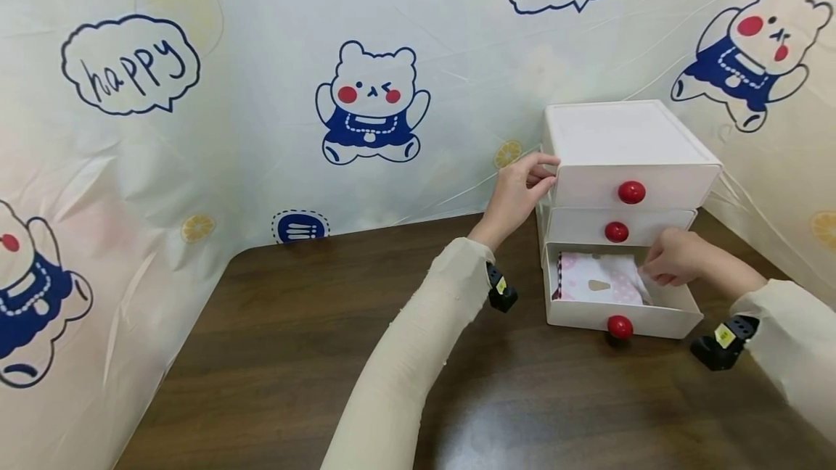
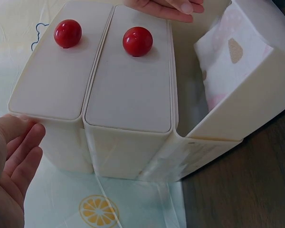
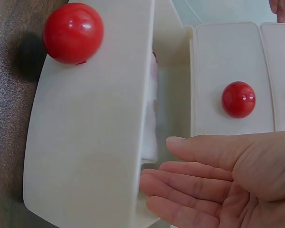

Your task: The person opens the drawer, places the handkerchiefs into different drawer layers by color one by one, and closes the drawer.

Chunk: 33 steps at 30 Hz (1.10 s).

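Observation:
A white three-drawer box (image 1: 610,133) stands on the table, each drawer front bearing a red round knob (image 1: 631,192). Its bottom drawer (image 1: 675,321) is pulled out. Inside lies a folded white-and-pink cloth (image 1: 597,270) with a tan patch, also visible in the left wrist view. My left hand (image 1: 516,191) touches the left front edge of the top drawer section, fingers loosely bent. Over the right part of the bottom drawer is my right hand (image 1: 675,258). In the right wrist view its fingers (image 3: 190,183) reach into the drawer beside the cloth, thumb apart, nothing between them.
The brown wooden table (image 1: 294,354) extends left and in front of the box. Behind it hangs a pale sheet (image 1: 261,93) printed with bears and "happy" bubbles, close to the back of the box. The open drawer juts out toward the front.

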Each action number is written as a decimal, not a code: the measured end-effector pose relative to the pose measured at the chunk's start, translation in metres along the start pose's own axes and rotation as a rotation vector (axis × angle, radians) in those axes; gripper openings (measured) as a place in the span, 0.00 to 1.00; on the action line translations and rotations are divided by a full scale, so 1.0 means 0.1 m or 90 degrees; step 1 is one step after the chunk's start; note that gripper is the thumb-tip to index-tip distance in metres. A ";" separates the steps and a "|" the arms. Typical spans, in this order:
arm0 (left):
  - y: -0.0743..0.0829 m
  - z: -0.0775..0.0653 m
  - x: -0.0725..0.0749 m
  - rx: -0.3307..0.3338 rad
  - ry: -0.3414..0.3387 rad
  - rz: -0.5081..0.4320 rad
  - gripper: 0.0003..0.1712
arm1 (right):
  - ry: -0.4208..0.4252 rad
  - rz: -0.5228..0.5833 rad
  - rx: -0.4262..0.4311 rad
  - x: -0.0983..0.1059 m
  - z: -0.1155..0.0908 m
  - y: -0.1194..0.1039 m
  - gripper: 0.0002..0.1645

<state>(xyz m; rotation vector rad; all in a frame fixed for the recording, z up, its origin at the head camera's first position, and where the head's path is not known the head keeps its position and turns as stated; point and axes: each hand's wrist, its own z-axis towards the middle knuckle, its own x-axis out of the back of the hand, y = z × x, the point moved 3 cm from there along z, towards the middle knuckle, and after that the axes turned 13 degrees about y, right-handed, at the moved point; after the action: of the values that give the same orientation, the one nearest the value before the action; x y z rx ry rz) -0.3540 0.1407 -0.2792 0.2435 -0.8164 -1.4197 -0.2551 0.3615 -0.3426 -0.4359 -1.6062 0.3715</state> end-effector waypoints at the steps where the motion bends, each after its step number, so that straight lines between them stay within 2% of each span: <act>1: 0.00 0.00 0.00 0.000 0.000 -0.001 0.14 | -0.001 -0.002 0.000 0.01 -0.01 0.00 0.10; 21: -0.02 0.01 0.00 -0.013 0.007 -0.012 0.14 | 0.037 -0.011 0.031 0.23 -0.21 -0.18 0.10; 33: 0.00 0.01 0.01 -0.014 0.004 -0.007 0.14 | 0.057 -0.028 0.062 0.23 -0.42 -0.28 0.12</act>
<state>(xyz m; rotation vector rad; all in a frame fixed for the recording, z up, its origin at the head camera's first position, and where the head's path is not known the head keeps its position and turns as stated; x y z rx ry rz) -0.3543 0.1404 -0.2786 0.2355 -0.7942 -1.4364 -0.2164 0.3472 -0.3054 -0.3387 -1.5013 0.3893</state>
